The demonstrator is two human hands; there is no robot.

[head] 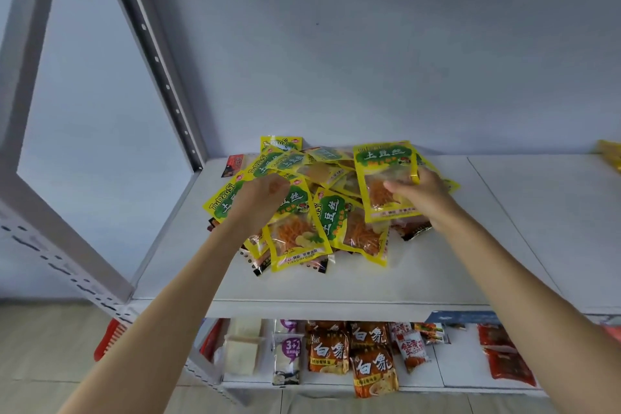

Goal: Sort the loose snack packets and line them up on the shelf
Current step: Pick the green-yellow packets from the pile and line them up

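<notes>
From the head camera we look down on a white shelf (420, 272) where the loose snack packets lie in a heap (322, 212), mostly yellow and green ones overlapping at all angles, with a few dark packets (415, 231) poking out from underneath. Our right hand (425, 193) pinches one yellow packet (386, 178) near its middle, thumb on the front and fingers behind, and holds it tilted up above the right side of the heap. Our left hand (265, 195) hovers over the left of the heap with its fingers curled downward; we cannot tell whether it has hold of anything. To do this step well, we judge it best to gather the yellow packets facing one way, square their edges, and stand them in a row on the bare stretch of shelf to the right, leaving the dark ones for a separate group. The yellow packets read "TuDouSi" and "土豆丝", and one shows "YIANQINFOOD" along its bottom edge. On the lower shelf (453, 376) we read "白象" on orange packets (369, 366) and "3+2" on a pale one (287, 356).
</notes>
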